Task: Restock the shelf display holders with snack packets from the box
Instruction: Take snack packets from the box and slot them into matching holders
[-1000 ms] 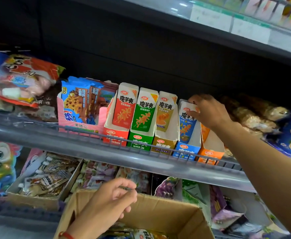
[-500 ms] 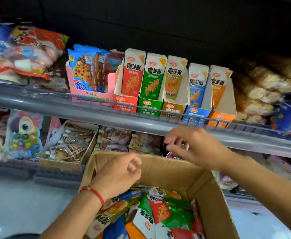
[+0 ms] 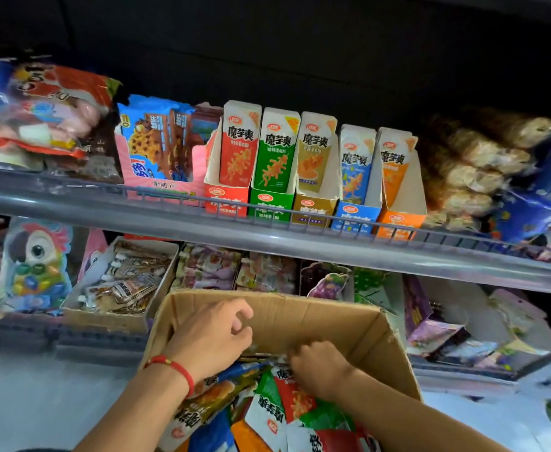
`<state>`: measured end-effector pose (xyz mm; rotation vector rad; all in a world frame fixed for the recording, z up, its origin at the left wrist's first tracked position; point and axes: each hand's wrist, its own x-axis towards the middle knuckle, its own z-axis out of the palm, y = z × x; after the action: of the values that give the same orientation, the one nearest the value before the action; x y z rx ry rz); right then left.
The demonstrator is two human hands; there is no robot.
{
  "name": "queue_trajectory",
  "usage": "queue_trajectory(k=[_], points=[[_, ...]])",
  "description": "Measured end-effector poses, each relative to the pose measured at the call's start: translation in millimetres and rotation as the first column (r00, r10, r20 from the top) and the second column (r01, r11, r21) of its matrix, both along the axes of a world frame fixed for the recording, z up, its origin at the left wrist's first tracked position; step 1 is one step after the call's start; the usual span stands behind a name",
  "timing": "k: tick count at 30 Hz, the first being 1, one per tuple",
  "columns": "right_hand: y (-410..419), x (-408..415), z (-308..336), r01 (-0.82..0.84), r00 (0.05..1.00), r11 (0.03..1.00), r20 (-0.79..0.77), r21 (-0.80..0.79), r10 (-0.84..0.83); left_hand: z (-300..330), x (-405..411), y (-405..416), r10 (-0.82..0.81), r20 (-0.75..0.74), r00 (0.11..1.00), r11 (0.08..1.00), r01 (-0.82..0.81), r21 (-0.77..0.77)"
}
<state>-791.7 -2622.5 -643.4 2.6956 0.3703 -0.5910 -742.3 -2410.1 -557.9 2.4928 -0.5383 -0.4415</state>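
Note:
Five display holders stand in a row on the upper shelf: red [image 3: 225, 203], green [image 3: 270, 207], tan [image 3: 313, 211], blue [image 3: 352, 217] and orange [image 3: 398, 220]. Each has matching snack packets upright in it. Below them is an open cardboard box [image 3: 303, 309] with several mixed packets [image 3: 267, 414] piled inside. My left hand [image 3: 213, 340], a red string round its wrist, hovers over the pile with fingers loosely curled and nothing in them. My right hand [image 3: 319, 368] is down in the box, fingers curled into the top of the packets, fingertips hidden.
A grey shelf rail [image 3: 267, 238] with a low wire guard runs in front of the holders. Cookie packs [image 3: 160, 148] sit left of them, bagged snacks [image 3: 473, 171] to the right. The lower shelf holds a carton of sachets [image 3: 120, 285] and jelly bags.
My right hand left the orange holder on the shelf, came down past the rail and dropped into the box. My left hand moved from the box edge to over the packets. The view tilted down.

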Motion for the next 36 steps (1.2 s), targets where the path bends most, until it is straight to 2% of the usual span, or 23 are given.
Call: queue_trajectory(k=[4,5,7,8,9,11,13,14,16,18,25,28,30,32,36], points=[[-3,2,25,0.030,0.999,0.999,0.031,0.025,-0.031,5,0,-4,0.044,-0.017,0.999,0.998,-0.045,-0.051],[-6,1,35,0.075,0.994,0.993,0.069,0.093,-0.082,6,0,-5,0.065,-0.014,0.998,0.995,-0.066,-0.072],[-14,-4,57,0.180,0.957,0.903,0.143,0.389,-0.253,9,0,-8,0.115,-0.015,0.993,0.984,-0.116,-0.135],[-18,-8,69,0.215,0.926,0.801,0.144,0.558,-0.349,10,-2,-10,0.137,-0.041,0.990,0.972,-0.142,-0.188],[-23,-11,80,0.234,0.892,0.656,0.110,0.718,-0.439,11,-4,-12,0.145,-0.097,0.985,0.953,-0.166,-0.255],[-28,-20,97,0.255,0.847,0.257,-0.087,0.932,-0.525,14,-12,-18,0.103,-0.276,0.955,0.898,-0.209,-0.386],[-27,-30,102,0.308,0.804,-0.107,-0.319,0.945,-0.501,15,-24,-24,0.036,-0.397,0.917,0.870,-0.225,-0.439],[-25,-33,100,0.326,0.784,-0.221,-0.394,0.919,-0.479,16,-29,-26,0.015,-0.427,0.904,0.860,-0.230,-0.456],[-24,-38,93,0.327,0.756,-0.340,-0.460,0.881,-0.466,16,-36,-29,0.011,-0.427,0.904,0.847,-0.236,-0.477],[-25,-39,89,0.293,0.729,-0.384,-0.465,0.875,-0.503,19,-36,-29,0.043,-0.400,0.916,0.841,-0.249,-0.480],[-24,-51,93,0.177,0.729,-0.413,-0.401,0.893,-0.555,24,-32,-25,0.167,-0.370,0.914,0.774,-0.354,-0.526],[-30,-51,95,0.109,0.683,-0.369,-0.339,0.923,-0.647,21,-29,-22,0.292,-0.349,0.890,0.726,-0.444,-0.525],[-37,-52,97,0.094,0.664,-0.344,-0.316,0.934,-0.678,18,-24,-17,0.378,-0.227,0.898,0.746,-0.440,-0.500],[-39,-53,97,0.112,0.671,-0.335,-0.320,0.936,-0.669,17,-26,-18,0.375,-0.172,0.911,0.765,-0.409,-0.498],[-33,-56,96,0.167,0.716,-0.317,-0.336,0.934,-0.611,14,-35,-27,0.272,-0.201,0.941,0.791,-0.338,-0.510]])
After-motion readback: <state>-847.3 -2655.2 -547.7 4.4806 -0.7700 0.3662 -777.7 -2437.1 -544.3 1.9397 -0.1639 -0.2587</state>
